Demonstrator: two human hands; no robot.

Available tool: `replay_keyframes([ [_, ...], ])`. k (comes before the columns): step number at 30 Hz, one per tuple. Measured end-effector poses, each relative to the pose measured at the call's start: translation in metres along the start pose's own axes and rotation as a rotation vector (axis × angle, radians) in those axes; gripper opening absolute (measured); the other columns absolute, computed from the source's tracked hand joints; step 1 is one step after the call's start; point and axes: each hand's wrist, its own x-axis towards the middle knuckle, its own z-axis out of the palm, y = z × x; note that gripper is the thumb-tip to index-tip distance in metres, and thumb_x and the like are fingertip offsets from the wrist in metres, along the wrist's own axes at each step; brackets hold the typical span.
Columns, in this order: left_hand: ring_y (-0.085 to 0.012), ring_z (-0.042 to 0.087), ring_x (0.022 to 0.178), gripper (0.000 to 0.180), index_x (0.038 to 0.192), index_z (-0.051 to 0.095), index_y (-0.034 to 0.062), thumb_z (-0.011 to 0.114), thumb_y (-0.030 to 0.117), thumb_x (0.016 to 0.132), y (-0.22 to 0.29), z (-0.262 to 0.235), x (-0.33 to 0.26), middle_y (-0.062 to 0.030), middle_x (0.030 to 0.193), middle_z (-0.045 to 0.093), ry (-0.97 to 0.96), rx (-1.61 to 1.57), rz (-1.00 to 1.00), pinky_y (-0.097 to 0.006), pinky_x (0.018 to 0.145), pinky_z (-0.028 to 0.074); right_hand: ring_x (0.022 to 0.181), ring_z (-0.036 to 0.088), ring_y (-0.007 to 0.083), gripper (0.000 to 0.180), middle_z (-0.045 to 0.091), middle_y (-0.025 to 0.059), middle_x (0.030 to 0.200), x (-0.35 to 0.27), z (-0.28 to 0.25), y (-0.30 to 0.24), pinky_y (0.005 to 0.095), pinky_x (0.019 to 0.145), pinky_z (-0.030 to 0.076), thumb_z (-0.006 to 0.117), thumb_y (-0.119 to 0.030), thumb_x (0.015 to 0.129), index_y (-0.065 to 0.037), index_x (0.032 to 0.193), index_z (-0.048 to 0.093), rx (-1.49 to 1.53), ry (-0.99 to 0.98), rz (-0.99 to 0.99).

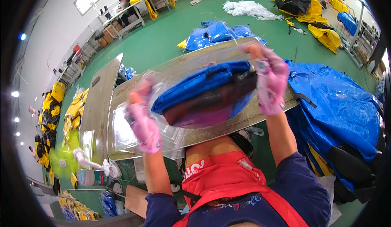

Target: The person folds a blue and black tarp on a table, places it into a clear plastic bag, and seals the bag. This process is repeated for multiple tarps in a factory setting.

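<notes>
A folded blue-and-black fabric bundle hangs tilted over the table, blurred by motion. Clear plastic film shows around it, and it looks to be inside a clear plastic bag. Both my hands wear pink gloves with bare fingertips. At the bundle's left end is my left hand; its fingers are too smeared to read. My right hand is raised at the far right end, fingers closed on what looks like the bag's edge. Flat clear plastic bags lie on the wood-grain table by my left hand.
Large blue sheeting is heaped at the table's right side. Beyond the far edge, wrapped blue bundles lie on the green floor. A second tabletop stands to the left, near a green fan. Another person sits far off.
</notes>
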Motion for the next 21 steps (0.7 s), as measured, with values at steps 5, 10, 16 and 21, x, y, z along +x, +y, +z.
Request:
replay_keyframes([
  [5, -0.031, 0.065, 0.101, 0.048, 0.113, 0.058, 0.0024, 0.038, 0.044, 0.101, 0.079, -0.005, 0.007, -0.0228, 0.109, 0.066, -0.096, -0.043, -0.104, -0.041, 0.09, 0.052, 0.089, 0.067, 0.0179, 0.025, 0.069, 0.0132, 0.1, 0.007, 0.001, -0.029, 0.0266, 0.081, 0.053, 0.059, -0.013, 0.093, 0.003, 0.112, 0.065, 0.256, -0.03, -0.26],
  [10, -0.031, 0.066, 0.058, 0.054, 0.097, 0.056, 0.0046, 0.039, 0.056, 0.097, 0.128, -0.027, 0.027, -0.0206, 0.08, 0.068, -0.097, 0.09, -0.422, -0.035, 0.047, 0.052, 0.058, 0.064, 0.0196, 0.02, 0.065, 0.0125, 0.073, -0.009, 0.002, -0.075, 0.0274, 0.056, 0.052, 0.05, -0.012, 0.097, 0.002, 0.109, 0.058, 0.222, 0.016, -0.139],
  [16, -0.0257, 0.067, 0.087, 0.052, 0.108, 0.057, 0.0032, 0.04, 0.051, 0.098, -0.072, -0.046, 0.026, -0.0184, 0.105, 0.068, -0.279, 0.154, -0.862, -0.033, 0.069, 0.052, 0.064, 0.062, 0.0196, 0.012, 0.063, 0.0117, 0.072, -0.012, 0.027, 0.172, 0.0345, 0.058, 0.049, 0.05, 0.002, 0.083, -0.003, 0.084, 0.061, -0.261, -0.392, 0.372],
  [21, -0.0289, 0.069, 0.083, 0.053, 0.112, 0.059, -0.0009, 0.039, 0.046, 0.1, -0.246, -0.104, -0.017, -0.0182, 0.102, 0.069, 0.178, -0.163, -1.198, -0.034, 0.068, 0.055, 0.083, 0.066, 0.0298, 0.014, 0.068, 0.0142, 0.088, -0.052, 0.09, 0.262, 0.0423, 0.075, 0.052, 0.057, -0.016, 0.09, -0.007, 0.095, 0.067, -1.052, -0.541, 0.215],
])
